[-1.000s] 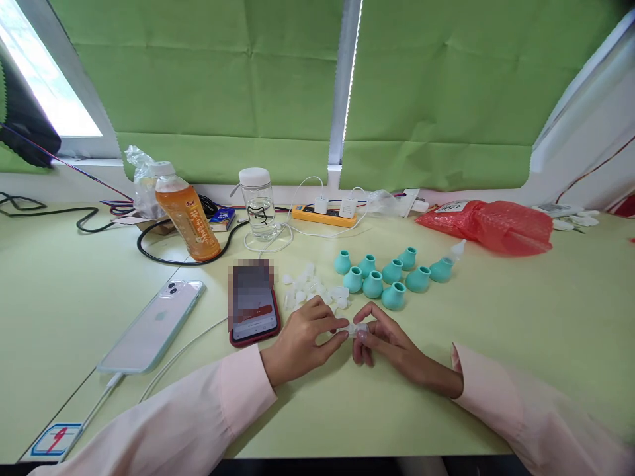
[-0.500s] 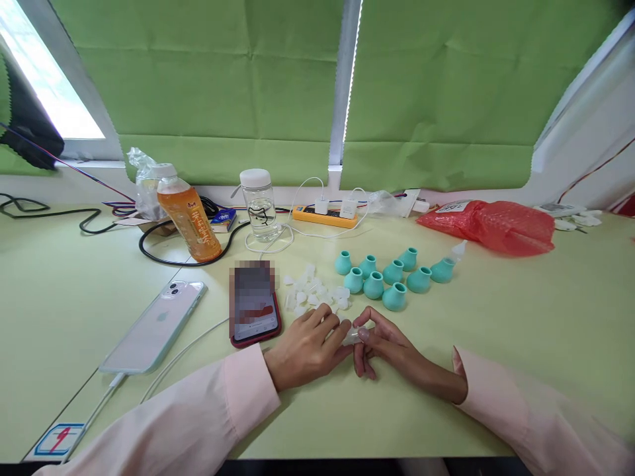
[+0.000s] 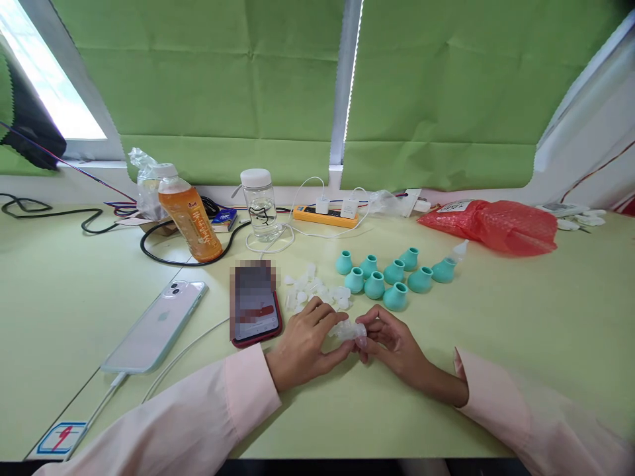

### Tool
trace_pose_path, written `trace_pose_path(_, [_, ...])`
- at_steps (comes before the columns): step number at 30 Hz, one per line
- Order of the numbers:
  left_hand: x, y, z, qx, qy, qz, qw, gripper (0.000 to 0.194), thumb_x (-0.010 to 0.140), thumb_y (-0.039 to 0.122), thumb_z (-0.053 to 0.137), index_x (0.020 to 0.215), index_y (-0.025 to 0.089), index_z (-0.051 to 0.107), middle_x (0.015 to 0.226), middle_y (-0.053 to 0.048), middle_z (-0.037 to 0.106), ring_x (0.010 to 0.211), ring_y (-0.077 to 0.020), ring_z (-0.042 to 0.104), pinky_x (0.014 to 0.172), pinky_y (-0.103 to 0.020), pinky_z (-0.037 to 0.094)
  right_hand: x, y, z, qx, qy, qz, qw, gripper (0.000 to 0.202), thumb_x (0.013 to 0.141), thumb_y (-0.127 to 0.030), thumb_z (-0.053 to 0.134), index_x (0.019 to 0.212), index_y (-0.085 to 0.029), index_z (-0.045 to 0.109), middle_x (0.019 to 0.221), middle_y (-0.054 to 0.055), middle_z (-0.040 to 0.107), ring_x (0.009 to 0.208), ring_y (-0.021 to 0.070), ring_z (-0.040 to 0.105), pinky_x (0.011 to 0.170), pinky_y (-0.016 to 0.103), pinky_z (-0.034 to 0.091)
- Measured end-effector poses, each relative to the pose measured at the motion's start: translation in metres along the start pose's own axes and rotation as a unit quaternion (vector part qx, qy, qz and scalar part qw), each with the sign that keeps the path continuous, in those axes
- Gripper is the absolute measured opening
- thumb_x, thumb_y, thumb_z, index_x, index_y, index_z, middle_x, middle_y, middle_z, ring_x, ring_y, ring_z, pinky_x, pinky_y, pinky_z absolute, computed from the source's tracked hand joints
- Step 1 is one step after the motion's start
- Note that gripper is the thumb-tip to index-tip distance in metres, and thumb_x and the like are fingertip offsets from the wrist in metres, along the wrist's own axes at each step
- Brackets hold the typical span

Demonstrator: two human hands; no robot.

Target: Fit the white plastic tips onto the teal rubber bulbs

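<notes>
A small translucent plastic piece (image 3: 351,330) is held between my two hands above the tabletop. My right hand (image 3: 391,340) is closed, pinching its right end between thumb and fingers. My left hand (image 3: 308,340) curves around its left side, index finger along the upper edge and thumb at the lower edge. Just beyond my left hand lies a pile of loose translucent pieces (image 3: 315,289). Several teal squeeze bulbs (image 3: 395,297) stand behind my hands, their mouths facing up. On the rightmost bulb (image 3: 443,270), a clear pointed tip (image 3: 459,250) is fitted, leaning right.
A red-cased phone (image 3: 255,324) and a pale phone (image 3: 153,330) on a charging cable lie at left. Behind them stand an orange drink bottle (image 3: 191,221) and a clear water bottle (image 3: 261,211). A power strip (image 3: 325,217) and red bubble-wrap bag (image 3: 516,228) lie farther back.
My left fingers have loosened and spread, so more of the translucent piece shows. My right fingers have curled in around its right end. The bulbs and the pile remain in place.
</notes>
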State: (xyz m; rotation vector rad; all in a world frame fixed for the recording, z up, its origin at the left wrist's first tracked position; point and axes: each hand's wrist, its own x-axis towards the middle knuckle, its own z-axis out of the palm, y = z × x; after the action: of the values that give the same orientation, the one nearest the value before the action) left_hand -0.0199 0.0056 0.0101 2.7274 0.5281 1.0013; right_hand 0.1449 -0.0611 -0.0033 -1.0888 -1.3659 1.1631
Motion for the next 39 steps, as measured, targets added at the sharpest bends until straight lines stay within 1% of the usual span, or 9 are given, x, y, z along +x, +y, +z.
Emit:
trace_pose_path(6, [0.003,-0.001,-0.002,-0.021,-0.013,0.024,0.999,0.025,0.074,0.027,0.05,0.091,0.009,0.054,0.075,-0.009,0.056,0.073,-0.0178,0.045,0.062,-0.03,0.043,0.001,0.001,0.001,0.011,-0.013,0.02,1.0,0.019,0.076,-0.03,0.053,0.078,-0.019,0.038,0.066,-0.002,0.056,0.053,0.0082,0.052,0.051,0.023,0.043])
trace_pose_path(13, [0.003,-0.001,-0.005,-0.037,-0.049,0.02,0.998,0.023,0.077,0.026,0.048,0.091,0.009,0.053,0.077,-0.009,0.056,0.076,-0.0181,0.045,0.064,-0.03,0.043,0.001,0.002,0.001,0.01,-0.012,0.022,1.0,0.02,0.076,-0.032,0.052,0.078,-0.02,0.037,0.064,-0.002,0.056,0.053,0.0088,0.053,0.05,0.023,0.043])
trace_pose_path(20, [0.002,-0.004,-0.002,-0.075,-0.012,0.022,0.997,0.021,0.076,0.025,0.049,0.091,0.01,0.053,0.075,-0.009,0.057,0.074,-0.0172,0.046,0.063,-0.03,0.042,0.001,0.002,0.001,-0.004,-0.025,0.004,1.0,0.019,0.077,-0.031,0.051,0.078,-0.02,0.036,0.067,-0.002,0.055,0.053,0.0081,0.051,0.051,0.024,0.044])
trace_pose_path(24, [0.004,-0.001,-0.003,-0.116,0.028,0.012,0.993,0.019,0.073,0.024,0.053,0.088,0.013,0.056,0.071,-0.007,0.058,0.071,-0.0161,0.048,0.063,-0.029,0.043,-0.002,0.002,0.001,-0.098,-0.012,-0.047,0.994,0.014,0.078,-0.028,0.05,0.081,-0.021,0.04,0.074,0.001,0.054,0.058,0.0097,0.052,0.056,0.027,0.047])
trace_pose_path(27, [0.005,0.004,-0.008,-0.159,0.0,-0.048,0.986,0.031,0.068,0.025,0.058,0.097,0.014,0.055,0.074,-0.006,0.058,0.069,-0.0149,0.05,0.064,-0.029,0.044,-0.004,0.005,-0.001,-0.237,0.039,-0.143,0.96,0.011,0.077,-0.025,0.051,0.085,-0.023,0.044,0.075,0.002,0.055,0.07,0.0147,0.054,0.064,0.031,0.047])
trace_pose_path(30, [0.006,0.008,-0.012,-0.251,-0.049,-0.149,0.955,0.042,0.066,0.024,0.057,0.106,0.015,0.051,0.082,-0.006,0.058,0.068,-0.0135,0.052,0.062,-0.027,0.045,-0.004,0.007,-0.004,-0.309,0.08,-0.227,0.92,0.012,0.076,-0.021,0.051,0.086,-0.024,0.043,0.079,0.003,0.057,0.078,0.0174,0.055,0.067,0.033,0.047])
trace_pose_path(33, [0.008,0.008,-0.014,-0.395,-0.084,-0.239,0.883,0.03,0.071,0.027,0.053,0.097,0.014,0.057,0.082,-0.006,0.059,0.067,-0.0128,0.053,0.059,-0.025,0.045,-0.002,0.007,-0.005,-0.322,0.055,-0.267,0.907,0.016,0.076,-0.015,0.05,0.087,-0.024,0.043,0.081,0.003,0.057,0.075,0.0151,0.056,0.065,0.03,0.046])
trace_pose_path(36, [0.012,0.004,-0.012,-0.509,-0.106,-0.285,0.805,0.026,0.07,0.03,0.056,0.089,0.012,0.061,0.077,-0.006,0.06,0.058,-0.01,0.051,0.055,-0.023,0.044,-0.001,0.004,-0.006,-0.331,0.022,-0.282,0.9,0.021,0.075,-0.01,0.049,0.09,-0.025,0.045,0.082,0.002,0.057,0.073,0.0135,0.056,0.061,0.027,0.045])
trace_pose_path(39, [0.013,0.002,-0.011,-0.551,-0.105,-0.303,0.77,0.025,0.068,0.028,0.059,0.087,0.012,0.062,0.075,-0.005,0.061,0.054,-0.0087,0.051,0.054,-0.023,0.043,0.0,0.003,-0.006,-0.34,0.023,-0.287,0.895,0.021,0.076,-0.011,0.048,0.091,-0.025,0.046,0.083,0.003,0.057,0.072,0.0136,0.055,0.06,0.026,0.045])
